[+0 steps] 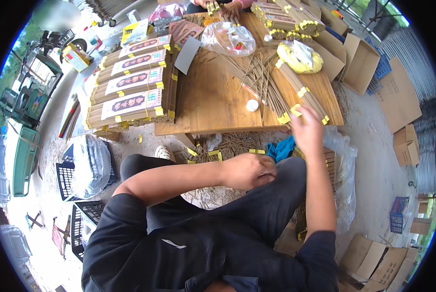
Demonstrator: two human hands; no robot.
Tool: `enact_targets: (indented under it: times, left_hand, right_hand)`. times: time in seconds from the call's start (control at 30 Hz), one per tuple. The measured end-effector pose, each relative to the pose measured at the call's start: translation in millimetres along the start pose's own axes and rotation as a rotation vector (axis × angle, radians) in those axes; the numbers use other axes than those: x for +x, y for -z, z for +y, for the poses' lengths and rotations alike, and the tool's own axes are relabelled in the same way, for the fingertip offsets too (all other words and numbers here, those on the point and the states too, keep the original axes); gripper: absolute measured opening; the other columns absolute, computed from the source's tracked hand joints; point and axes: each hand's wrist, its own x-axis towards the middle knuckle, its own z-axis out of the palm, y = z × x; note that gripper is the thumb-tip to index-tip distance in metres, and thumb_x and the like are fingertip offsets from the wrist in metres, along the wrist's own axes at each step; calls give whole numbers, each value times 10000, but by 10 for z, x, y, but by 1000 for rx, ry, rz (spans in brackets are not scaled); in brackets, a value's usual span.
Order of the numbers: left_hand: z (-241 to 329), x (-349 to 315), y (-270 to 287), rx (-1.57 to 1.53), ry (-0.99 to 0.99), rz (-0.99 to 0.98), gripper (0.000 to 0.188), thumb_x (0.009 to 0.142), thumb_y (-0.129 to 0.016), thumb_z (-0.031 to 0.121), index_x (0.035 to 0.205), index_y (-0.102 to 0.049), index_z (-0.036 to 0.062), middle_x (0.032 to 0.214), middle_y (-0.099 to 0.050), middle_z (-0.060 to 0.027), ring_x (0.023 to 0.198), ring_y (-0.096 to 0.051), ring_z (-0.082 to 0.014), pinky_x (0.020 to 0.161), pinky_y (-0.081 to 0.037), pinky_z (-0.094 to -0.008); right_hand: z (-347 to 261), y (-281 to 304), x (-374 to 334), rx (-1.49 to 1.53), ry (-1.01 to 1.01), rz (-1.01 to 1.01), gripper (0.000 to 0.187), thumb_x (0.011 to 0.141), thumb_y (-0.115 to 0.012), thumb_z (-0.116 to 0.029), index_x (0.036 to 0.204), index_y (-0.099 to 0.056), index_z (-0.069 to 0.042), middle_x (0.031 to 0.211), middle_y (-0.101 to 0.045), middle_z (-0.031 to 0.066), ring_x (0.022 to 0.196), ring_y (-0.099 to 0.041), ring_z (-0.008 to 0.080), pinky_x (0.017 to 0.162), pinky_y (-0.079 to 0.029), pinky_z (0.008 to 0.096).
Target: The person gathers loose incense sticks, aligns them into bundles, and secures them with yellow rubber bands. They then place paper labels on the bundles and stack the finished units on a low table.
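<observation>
My left hand (254, 171) is curled closed above my thigh, below the table's front edge; whatever its fingers hold, if anything, is hidden. At the front right of the table, my right hand (308, 129) pinches a yellow paper strip (296, 110). Beside it lies a bundle of thin brown incense sticks (303, 92) bound with yellow bands. Loose incense sticks (257, 80) lie crossed to the left of that bundle. A small white round container (252, 105) stands near the sticks.
Labelled incense bundles (130, 87) are stacked on the wooden table's (203, 109) left. Clear plastic bags (227, 38) and a yellow bag (300, 56) lie farther back. Across the table, another person's hands (230, 9) handle sticks. Cardboard boxes (361, 63) stand right; black baskets (67, 170) left.
</observation>
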Motion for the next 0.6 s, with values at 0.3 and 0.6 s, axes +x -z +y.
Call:
enact_targets:
  times: [0.3, 0.6]
  left_hand:
    - [1883, -695, 961, -113, -839, 830, 159, 874, -558, 11, 746, -574, 105, 752, -576, -9, 675, -620, -185, 530, -483, -296]
    - [2147, -1204, 929, -264, -826, 1063, 62, 937, -655, 48, 892, -689, 75, 922, -705, 5, 767, -650, -107, 601, -483, -262]
  right_hand:
    - [-700, -1405, 978, -544, 266, -679, 286, 990, -539, -301, 1104, -746, -141, 1594, -413, 83, 1548, -217, 331, 1226, -159, 640]
    - [-311, -1495, 1192, -590, 87, -547, 286, 939, -617, -275, 1140, -743, -115, 1600, -404, 51, 1518, -283, 322, 1216, -220, 630]
